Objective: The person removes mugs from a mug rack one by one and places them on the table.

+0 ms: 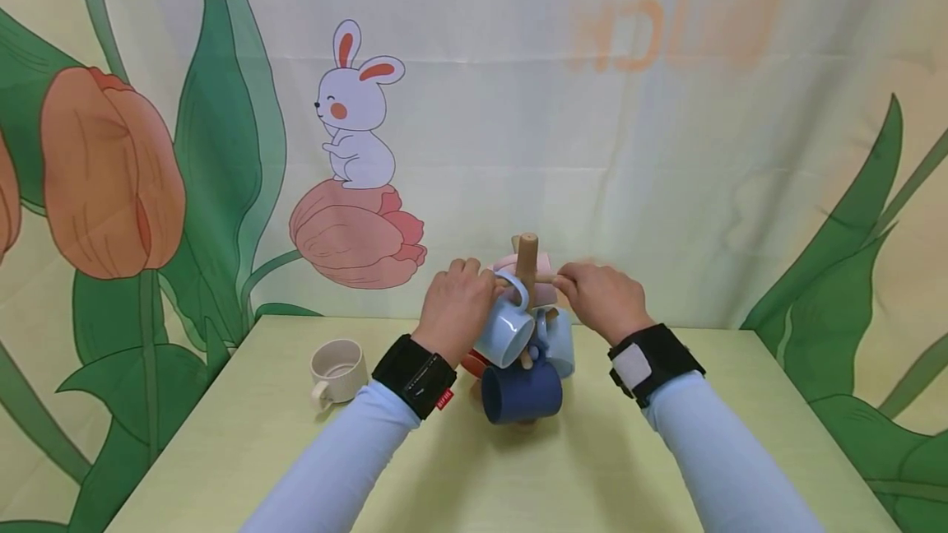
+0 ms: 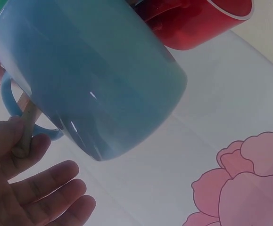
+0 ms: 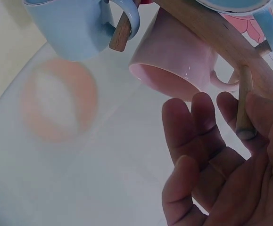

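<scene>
A wooden mug tree (image 1: pixel 527 257) stands on the table with several mugs on its pegs. My left hand (image 1: pixel 457 311) pinches the end of one peg (image 2: pixel 28 125) between thumb and index finger; the handle of a light blue mug (image 1: pixel 507 336) loops around that peg. On the opposite side, my right hand (image 1: pixel 607 301) pinches a bare peg (image 3: pixel 244 103), its other fingers loosely bent. A pink mug (image 3: pixel 174 56) hangs behind the post, a second light blue mug (image 1: pixel 560 344) at the right, a dark blue mug (image 1: pixel 522 393) low in front. A red mug (image 2: pixel 183 23) is partly hidden.
A beige mug (image 1: pixel 339 373) stands upright on the pale table (image 1: pixel 629 467), left of the tree and beside my left forearm. Behind the table's back edge hangs a curtain (image 1: pixel 592 146) printed with tulips and a rabbit.
</scene>
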Demonstrator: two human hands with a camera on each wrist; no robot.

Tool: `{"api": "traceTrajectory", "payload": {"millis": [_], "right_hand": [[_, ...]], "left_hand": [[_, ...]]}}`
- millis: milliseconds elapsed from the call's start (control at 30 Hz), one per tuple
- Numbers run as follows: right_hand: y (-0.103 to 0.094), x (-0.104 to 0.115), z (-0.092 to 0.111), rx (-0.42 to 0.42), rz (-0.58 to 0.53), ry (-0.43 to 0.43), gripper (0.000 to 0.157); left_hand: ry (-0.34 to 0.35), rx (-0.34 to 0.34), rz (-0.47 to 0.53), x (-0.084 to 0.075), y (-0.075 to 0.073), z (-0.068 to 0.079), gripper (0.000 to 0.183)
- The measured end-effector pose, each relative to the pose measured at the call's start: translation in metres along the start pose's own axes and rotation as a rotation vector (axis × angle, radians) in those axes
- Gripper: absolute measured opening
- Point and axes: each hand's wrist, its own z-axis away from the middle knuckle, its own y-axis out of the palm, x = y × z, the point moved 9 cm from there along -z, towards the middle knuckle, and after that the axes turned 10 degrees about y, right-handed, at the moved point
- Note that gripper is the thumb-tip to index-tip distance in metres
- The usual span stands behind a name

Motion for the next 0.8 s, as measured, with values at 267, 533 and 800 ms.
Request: {"api": "traceTrajectory", "payload": {"millis": [267, 533, 800], "right_hand": [[0.0, -0.001, -0.002, 0.0, -0.001, 0.01, 0.033], [0.001, -0.003, -0.006, 0.004, -0.009, 0.014, 0.033], [0.003, -0.004, -0.008, 0.025, -0.005, 0.025, 0.035]], "left_hand": [[0.016, -0.026, -0.024, -0.004, -0.004, 0.001, 0.03], [0.024, -0.03, -0.031, -0.007, -0.006, 0.002, 0.029], [0.051, -0.042, -0.082, -0.012, -0.01, 0.003, 0.03]]}}
